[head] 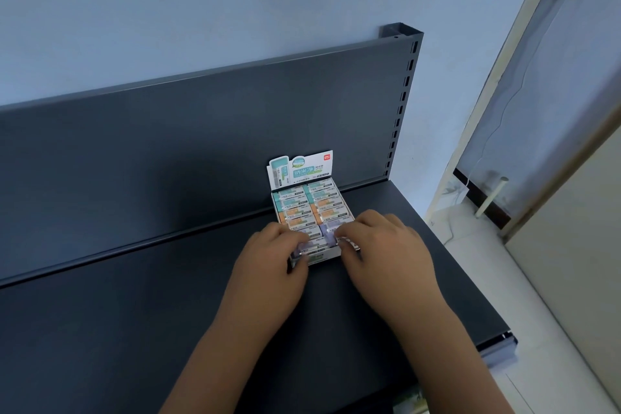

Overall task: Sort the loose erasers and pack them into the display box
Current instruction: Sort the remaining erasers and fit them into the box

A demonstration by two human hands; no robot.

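The display box (318,257) sits on the dark shelf (134,312), at 12 o'clock from my wrists. My left hand (268,259) curls its grip round the box's 7 o'clock corner; my right hand (379,245) curls round the 5 o'clock corner. The erasers (305,205) lie packed in two columns: teal sleeves farthest, orange in the middle, purple nearest me. The header card (300,168) at 12 o'clock reads "纳米净"; its red brand tag and the sleeve print are too small to read.
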